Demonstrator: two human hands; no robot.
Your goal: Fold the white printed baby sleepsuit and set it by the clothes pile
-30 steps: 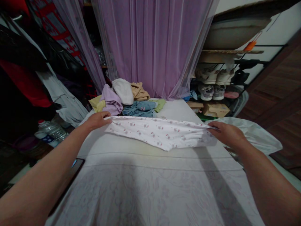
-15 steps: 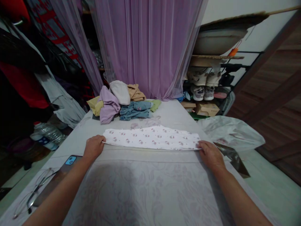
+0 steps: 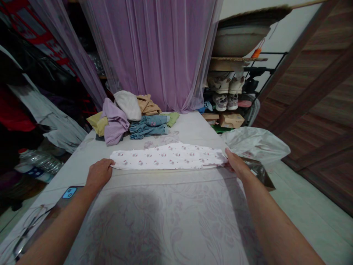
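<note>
Left hand point(image 3: 99, 174), right hand point(image 3: 235, 164) ungloved; left forearm point(image 3: 56, 226), right forearm point(image 3: 275, 217) bare.

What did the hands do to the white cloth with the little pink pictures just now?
The left hand and right hand lowered the printed cloth from a raised stretch; it now lies flat on the bedspread, hands at its ends. The clothes pile stayed put.

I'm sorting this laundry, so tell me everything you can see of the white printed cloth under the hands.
The white printed cloth looks like soft cotton, dotted with small pink motifs. It lies flat in a long, narrow strip across the pale floral bedcover, its far edge gently uneven. The left hand touches one end, the right hand the other. What garment it is cannot be told.
</note>
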